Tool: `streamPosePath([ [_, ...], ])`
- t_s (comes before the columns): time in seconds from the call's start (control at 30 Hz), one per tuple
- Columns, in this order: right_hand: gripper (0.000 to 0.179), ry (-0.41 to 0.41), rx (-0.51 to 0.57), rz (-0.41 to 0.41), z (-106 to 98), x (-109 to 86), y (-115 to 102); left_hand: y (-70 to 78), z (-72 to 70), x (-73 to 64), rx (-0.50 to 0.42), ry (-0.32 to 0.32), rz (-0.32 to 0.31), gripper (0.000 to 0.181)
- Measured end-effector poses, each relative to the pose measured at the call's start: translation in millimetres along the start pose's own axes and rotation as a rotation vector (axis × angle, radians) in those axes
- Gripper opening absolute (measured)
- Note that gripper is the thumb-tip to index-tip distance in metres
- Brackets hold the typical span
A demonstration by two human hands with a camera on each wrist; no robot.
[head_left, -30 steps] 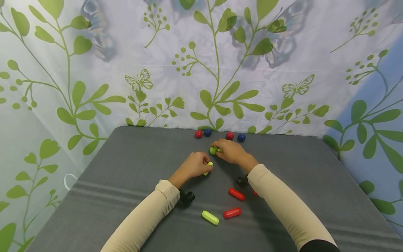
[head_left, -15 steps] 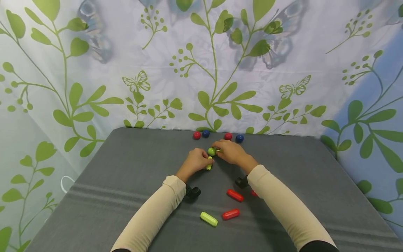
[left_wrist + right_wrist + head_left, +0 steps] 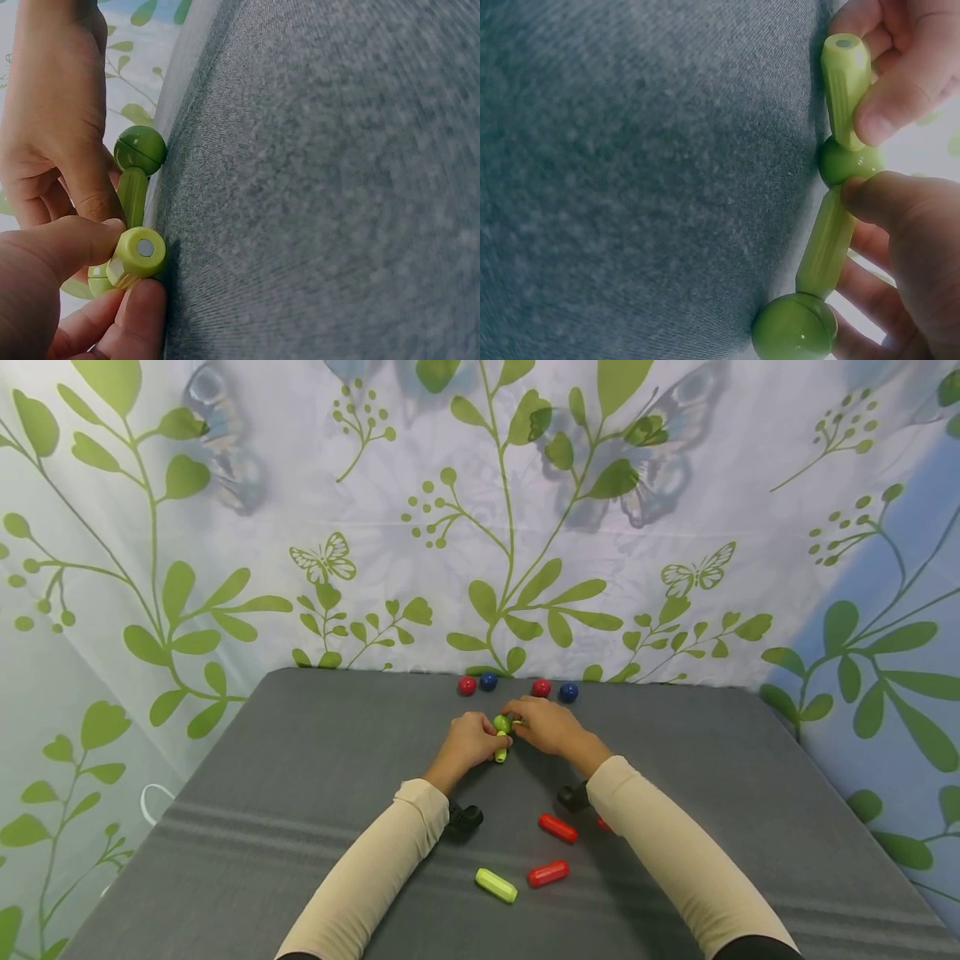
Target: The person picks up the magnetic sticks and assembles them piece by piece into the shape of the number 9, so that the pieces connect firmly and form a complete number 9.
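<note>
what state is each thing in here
left hand: pinching left rod
right hand: pinching right rod
left rod: appears to touch middle ball
right rod: middle ball at one end
middle ball: between both held rods
end ball: at right rod's other end
loose green rod: lying on table
red rods: two lying loose
red piece: mostly hidden by sleeve
red balls: two, unheld
blue balls: two, unheld
</note>
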State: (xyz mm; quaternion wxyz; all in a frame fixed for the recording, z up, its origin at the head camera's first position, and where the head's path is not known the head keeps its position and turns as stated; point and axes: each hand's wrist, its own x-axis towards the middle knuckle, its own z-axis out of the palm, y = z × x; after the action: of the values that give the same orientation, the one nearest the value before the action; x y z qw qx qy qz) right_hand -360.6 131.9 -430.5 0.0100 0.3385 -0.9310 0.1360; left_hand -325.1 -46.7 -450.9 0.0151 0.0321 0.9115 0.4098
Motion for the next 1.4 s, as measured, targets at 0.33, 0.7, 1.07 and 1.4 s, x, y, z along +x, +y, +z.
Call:
streamPosePath([
  [0.33,0.032,-0.004,0.003,0.011,1,-0.4,-2,0.4,-0.5,-2.6,-0.011,0.001,-0.005,0.025],
  [0.7,0.037,0.017,-0.013,-0.088,3,-2.2,-4,-1.1,-2.4,-3.1,-0.012,-0.008,0.035,0.028],
  [1.07,0.037,0.016,-0.001,-0.093,5,-0.6,-1,-3.2,-9.5,-7.4,-0.061,-0.035,0.049,0.02],
  [1.4,0.035,0.044,0.01,-0.108,8,-1.6,5,-20.0,-25.5,9.2,0.081,0.073,0.11,0.012],
])
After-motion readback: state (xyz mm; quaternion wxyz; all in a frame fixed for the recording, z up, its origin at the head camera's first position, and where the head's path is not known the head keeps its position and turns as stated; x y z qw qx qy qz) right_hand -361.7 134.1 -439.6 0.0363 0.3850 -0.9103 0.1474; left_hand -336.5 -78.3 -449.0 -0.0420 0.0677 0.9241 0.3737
